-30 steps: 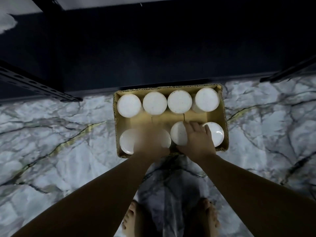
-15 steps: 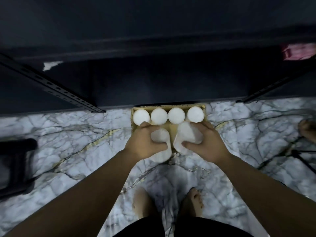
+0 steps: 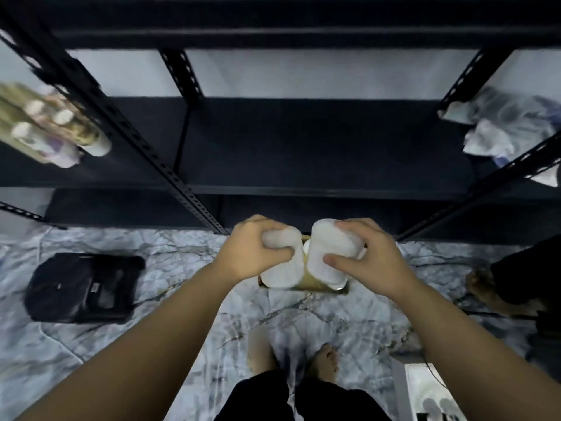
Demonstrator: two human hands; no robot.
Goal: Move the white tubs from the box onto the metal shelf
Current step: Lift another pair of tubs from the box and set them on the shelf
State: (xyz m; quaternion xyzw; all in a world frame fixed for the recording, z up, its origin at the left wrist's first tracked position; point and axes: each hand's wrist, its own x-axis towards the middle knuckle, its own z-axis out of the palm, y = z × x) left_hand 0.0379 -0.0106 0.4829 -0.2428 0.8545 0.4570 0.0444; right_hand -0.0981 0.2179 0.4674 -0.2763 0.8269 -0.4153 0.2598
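White tubs, two of them, up out of the box [image 3: 306, 286] now and carried in the air above it, where half a second back they sat barely clear of the cardboard. Left tub [image 3: 280, 262] clamped in the left hand [image 3: 252, 252], fingers curled over its upper end, thumb pressed into its side, lower end sticking out below the palm. Right tub [image 3: 329, 253] clamped in the right hand [image 3: 368, 262], fingers wrapped round the far side, thumb laid across the near face. Tubs side by side between the two hands, just beside each other, whether touching cannot be told. Both tilted, tops leaning away from the body toward the metal shelf [image 3: 303, 153].

View lifted since the earlier frame: more of the shelf in sight beyond the knuckles, dark boards at several levels, perforated black uprights running out to either side. Box mostly hidden beneath the hands, only its near edge and a sliver of white inside showing between the tubs.

Both forearms stretched forward and converging, wrists roughly level, palms turned inward facing each other. Black bag [image 3: 82, 288] on the marble floor [image 3: 170, 314] well out to the left of the left hand. Crumpled plastic bags [image 3: 504, 126] on the shelf far up and right of the right hand. Blurred bottles [image 3: 51, 129] up and left of the left hand.
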